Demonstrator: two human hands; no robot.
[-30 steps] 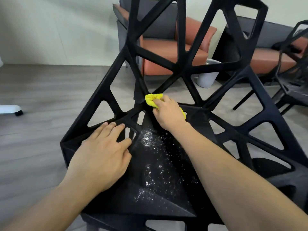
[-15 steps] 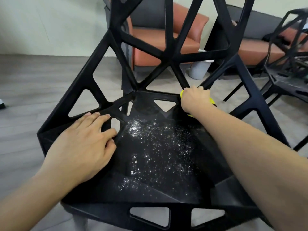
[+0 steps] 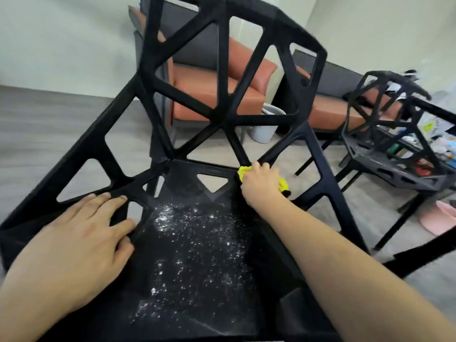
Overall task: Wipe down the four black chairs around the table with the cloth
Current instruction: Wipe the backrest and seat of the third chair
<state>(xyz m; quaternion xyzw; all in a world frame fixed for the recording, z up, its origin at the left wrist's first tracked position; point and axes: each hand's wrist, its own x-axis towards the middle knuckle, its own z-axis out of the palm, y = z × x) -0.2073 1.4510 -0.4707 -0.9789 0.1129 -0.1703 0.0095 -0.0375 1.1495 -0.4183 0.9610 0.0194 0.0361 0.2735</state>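
Fingers point(image 3: 261, 169) of the right hand point(image 3: 260, 185) are curling over a bunched yellow cloth point(image 3: 283, 184), pressing it onto the back right corner of the seat, at about 2 o'clock from the seat's middle, where the backrest struts are meeting the seat. Only two yellow edges of the cloth are showing, one on each side of the hand. The left hand point(image 3: 74, 239) is lying flat with its fingers straight and slightly spread, resting on the seat's left edge at about 9 o'clock and holding nothing.

The black chair point(image 3: 223, 119) is filling most of the view; its back and sides are forming an open lattice of angular struts with triangular gaps. White powdery specks point(image 3: 197, 240) are lying scattered across the middle of the dark seat, thickest toward the left.

A second black chair point(image 3: 389, 141) of the same lattice shape is standing at 3 o'clock, its seat looking dusty. Behind, at 12 o'clock, an orange and grey armchair point(image 3: 212, 87) is sitting against a pale wall, with a light grey bin point(image 3: 262, 129) just beside it and another orange seat point(image 3: 330, 112) further right. A pink slipper point(image 3: 439, 219) is lying on the grey wood-look floor point(image 3: 37, 134) at 4 o'clock.
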